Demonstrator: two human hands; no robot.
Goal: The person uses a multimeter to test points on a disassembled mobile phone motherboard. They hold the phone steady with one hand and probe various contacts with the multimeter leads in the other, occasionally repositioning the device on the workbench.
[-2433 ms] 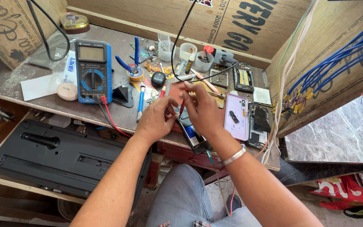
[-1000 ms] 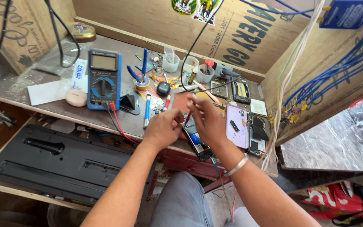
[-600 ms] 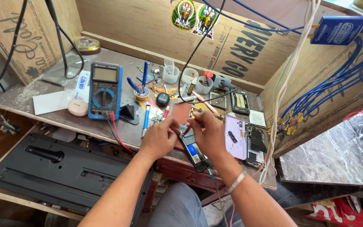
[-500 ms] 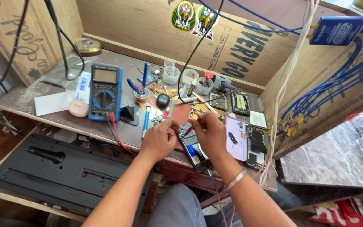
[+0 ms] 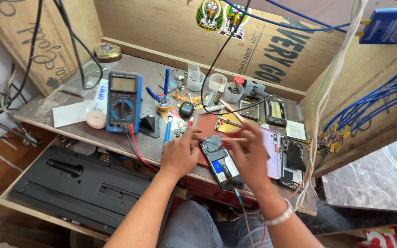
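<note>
An opened phone (image 5: 221,161) with its back off lies on the front of the wooden bench (image 5: 60,108), its lower end over the edge. My left hand (image 5: 179,155) rests at its upper left corner, fingertips touching the phone's edge. My right hand (image 5: 250,154) is blurred on the phone's right side. Its fingers pinch a thin tool (image 5: 233,139) that points left over the phone's top.
A blue multimeter (image 5: 123,101) with red and black leads lies at the left, with blue pliers (image 5: 163,90) and small cups (image 5: 217,82) behind. A lilac phone (image 5: 272,148) and another opened phone (image 5: 292,161) lie to the right. A black tray (image 5: 76,183) sits below the bench.
My hands have dropped from working close together above the bench onto the opened phone. The right hand has moved out to the phone's right side.
</note>
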